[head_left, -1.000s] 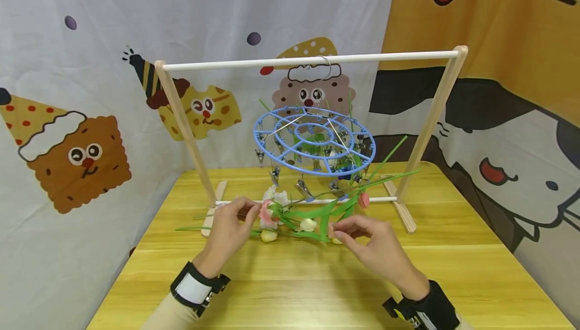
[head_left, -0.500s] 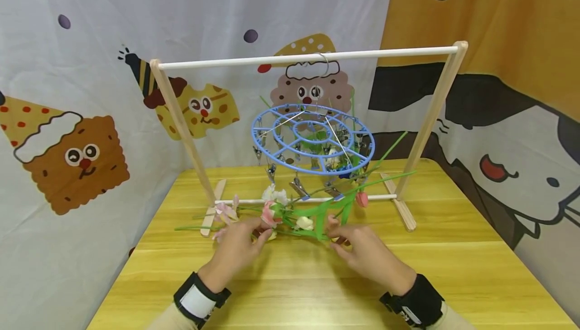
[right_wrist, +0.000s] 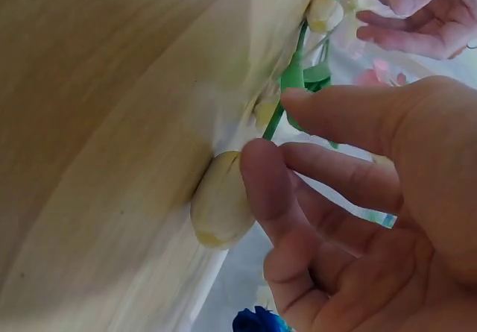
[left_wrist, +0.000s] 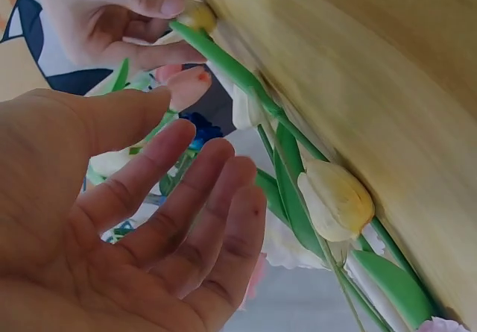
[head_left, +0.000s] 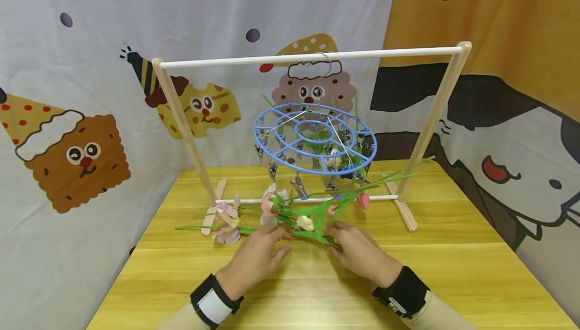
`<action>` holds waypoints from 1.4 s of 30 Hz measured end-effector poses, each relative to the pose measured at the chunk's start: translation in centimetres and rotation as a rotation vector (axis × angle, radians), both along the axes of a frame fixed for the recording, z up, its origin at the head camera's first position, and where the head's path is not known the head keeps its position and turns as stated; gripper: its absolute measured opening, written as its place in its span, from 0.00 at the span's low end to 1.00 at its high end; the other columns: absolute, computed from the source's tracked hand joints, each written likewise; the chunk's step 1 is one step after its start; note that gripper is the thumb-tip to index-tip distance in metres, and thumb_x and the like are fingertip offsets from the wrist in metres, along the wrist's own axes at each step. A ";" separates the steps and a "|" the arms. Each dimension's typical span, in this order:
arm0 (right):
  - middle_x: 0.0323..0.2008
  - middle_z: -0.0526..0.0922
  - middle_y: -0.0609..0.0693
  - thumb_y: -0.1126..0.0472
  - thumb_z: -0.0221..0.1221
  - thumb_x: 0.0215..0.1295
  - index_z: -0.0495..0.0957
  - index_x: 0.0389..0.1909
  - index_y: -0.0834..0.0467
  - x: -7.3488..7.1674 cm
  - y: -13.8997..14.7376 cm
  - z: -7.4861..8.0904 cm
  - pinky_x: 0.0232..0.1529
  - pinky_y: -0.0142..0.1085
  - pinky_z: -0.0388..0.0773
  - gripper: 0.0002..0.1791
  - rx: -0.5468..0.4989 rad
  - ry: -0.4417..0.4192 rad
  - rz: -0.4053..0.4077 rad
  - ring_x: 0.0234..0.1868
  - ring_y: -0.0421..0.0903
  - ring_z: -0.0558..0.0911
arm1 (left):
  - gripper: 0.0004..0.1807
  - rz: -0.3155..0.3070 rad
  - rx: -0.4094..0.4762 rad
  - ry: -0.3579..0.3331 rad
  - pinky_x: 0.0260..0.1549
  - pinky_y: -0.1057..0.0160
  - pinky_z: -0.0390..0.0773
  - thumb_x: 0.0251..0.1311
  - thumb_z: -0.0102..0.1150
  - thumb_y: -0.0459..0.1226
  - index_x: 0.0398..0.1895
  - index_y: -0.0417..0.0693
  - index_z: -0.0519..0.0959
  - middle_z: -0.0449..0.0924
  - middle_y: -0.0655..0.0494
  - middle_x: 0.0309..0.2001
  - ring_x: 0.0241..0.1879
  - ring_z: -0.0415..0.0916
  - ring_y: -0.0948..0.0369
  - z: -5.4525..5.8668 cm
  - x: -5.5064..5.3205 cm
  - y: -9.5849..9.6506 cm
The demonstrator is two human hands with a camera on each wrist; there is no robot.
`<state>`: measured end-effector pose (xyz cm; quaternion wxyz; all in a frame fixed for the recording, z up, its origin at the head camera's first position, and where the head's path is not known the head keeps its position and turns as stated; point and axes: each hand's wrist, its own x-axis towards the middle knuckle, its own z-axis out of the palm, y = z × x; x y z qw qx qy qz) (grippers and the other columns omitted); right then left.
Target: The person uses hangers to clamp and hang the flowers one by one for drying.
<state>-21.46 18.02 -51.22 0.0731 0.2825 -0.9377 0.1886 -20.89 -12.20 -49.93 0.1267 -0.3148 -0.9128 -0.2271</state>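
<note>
In the head view several artificial flowers lie in a loose bunch on the table [head_left: 290,290]. My left hand [head_left: 256,257] hovers at the bunch's front edge, its fingers loosely bent around nothing. A pale yellow tulip [left_wrist: 335,201] lies beyond these fingers in the left wrist view. My right hand [head_left: 364,255] is at the right of the bunch. Its index fingertip is against another pale yellow tulip [right_wrist: 220,201], and the thumb stands apart near the green stem [right_wrist: 274,121]. Pink peony [head_left: 271,204], white tulip [head_left: 305,223] and pink-purple iris [head_left: 228,215] lie close by.
Behind the bunch stands a wooden rack with a white top rod [head_left: 254,60]. From it hangs a blue round clip hanger [head_left: 312,171] with metal clips and some flowers. A coral tulip [head_left: 363,200] lies at the right. Printed curtains [head_left: 59,249] stand around the table.
My left hand has left the pink peony and moved right and nearer. My right hand has come slightly left and lower, away from the pink bud, to the yellow tulip. Green stems have dropped lower.
</note>
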 end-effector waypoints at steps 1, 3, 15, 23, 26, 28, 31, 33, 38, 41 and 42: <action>0.52 0.92 0.56 0.67 0.79 0.73 0.92 0.61 0.60 0.0 0.0 -0.1 0.35 0.30 0.85 0.18 0.009 0.012 -0.001 0.41 0.45 0.91 | 0.12 -0.002 -0.013 0.022 0.45 0.60 0.93 0.72 0.83 0.38 0.55 0.48 0.93 0.92 0.54 0.52 0.48 0.90 0.57 -0.1 -0.1 0.1; 0.47 0.91 0.53 0.67 0.79 0.72 0.93 0.57 0.55 -0.1 0.0 -0.2 0.33 0.30 0.82 0.16 0.026 0.038 -0.010 0.39 0.44 0.89 | 0.14 -0.009 -0.024 0.060 0.46 0.59 0.94 0.70 0.85 0.37 0.55 0.48 0.94 0.92 0.53 0.51 0.49 0.90 0.57 -0.2 -0.2 0.2; 0.34 0.83 0.43 0.64 0.82 0.69 0.95 0.41 0.47 1.5 1.0 0.8 0.27 0.31 0.70 0.09 0.052 -0.007 -0.207 0.31 0.36 0.78 | 0.19 0.004 0.006 0.144 0.55 0.50 0.96 0.63 0.87 0.29 0.56 0.50 0.93 0.93 0.48 0.57 0.57 0.92 0.50 -1.1 -1.5 -0.6; 0.35 0.83 0.44 0.67 0.84 0.65 0.92 0.40 0.48 2.8 4.7 2.1 0.28 0.32 0.74 0.12 0.087 -0.040 -0.264 0.33 0.37 0.80 | 0.19 0.023 -0.003 0.106 0.56 0.49 0.96 0.66 0.86 0.33 0.59 0.53 0.93 0.92 0.46 0.64 0.60 0.92 0.48 -1.4 -2.0 -1.2; 0.36 0.84 0.43 0.71 0.81 0.64 0.93 0.40 0.48 2.9 6.3 2.3 0.28 0.33 0.76 0.14 0.086 -0.056 -0.272 0.34 0.37 0.80 | 0.19 0.025 -0.011 0.104 0.54 0.48 0.96 0.67 0.86 0.34 0.59 0.52 0.93 0.92 0.45 0.64 0.59 0.92 0.48 -1.6 -2.0 -1.2; 0.37 0.85 0.43 0.73 0.79 0.62 0.93 0.40 0.46 3.0 7.5 2.4 0.28 0.33 0.76 0.17 0.078 -0.066 -0.275 0.34 0.37 0.80 | 0.18 0.021 -0.014 0.109 0.53 0.49 0.96 0.67 0.86 0.34 0.58 0.50 0.93 0.92 0.46 0.62 0.57 0.92 0.49 -1.6 -2.0 -1.1; 0.37 0.86 0.41 0.75 0.78 0.59 0.94 0.39 0.44 3.0 9.0 2.2 0.29 0.34 0.78 0.19 0.063 -0.065 -0.277 0.36 0.37 0.81 | 0.15 0.007 -0.024 0.113 0.53 0.51 0.95 0.67 0.86 0.36 0.55 0.48 0.94 0.94 0.49 0.57 0.55 0.92 0.52 -1.5 -1.8 -0.7; 0.37 0.87 0.40 0.76 0.78 0.58 0.94 0.38 0.44 3.0 9.8 2.0 0.30 0.33 0.79 0.21 0.056 -0.067 -0.281 0.36 0.36 0.82 | 0.13 -0.008 -0.029 0.106 0.55 0.52 0.95 0.67 0.86 0.37 0.52 0.48 0.95 0.94 0.51 0.54 0.54 0.92 0.53 -1.5 -1.7 -0.5; 0.36 0.87 0.38 0.77 0.76 0.58 0.93 0.37 0.42 3.0 11.0 1.6 0.34 0.32 0.80 0.22 0.042 -0.091 -0.278 0.36 0.36 0.83 | 0.11 -0.050 -0.041 0.064 0.56 0.54 0.95 0.70 0.85 0.39 0.52 0.48 0.96 0.97 0.54 0.53 0.54 0.93 0.56 -1.7 -1.3 0.0; 0.37 0.87 0.38 0.78 0.74 0.58 0.93 0.37 0.42 3.1 11.3 1.6 0.34 0.32 0.78 0.23 0.015 -0.102 -0.272 0.34 0.37 0.80 | 0.10 -0.068 -0.028 0.025 0.51 0.58 0.95 0.72 0.83 0.39 0.52 0.49 0.96 0.97 0.55 0.52 0.52 0.94 0.58 -1.7 -1.0 0.0; 0.37 0.88 0.39 0.78 0.74 0.58 0.93 0.37 0.42 3.2 11.3 1.7 0.35 0.32 0.78 0.24 0.006 -0.100 -0.272 0.34 0.37 0.79 | 0.10 -0.068 -0.020 0.009 0.50 0.60 0.95 0.72 0.82 0.39 0.52 0.49 0.96 0.97 0.55 0.52 0.51 0.94 0.58 -1.7 -1.0 0.0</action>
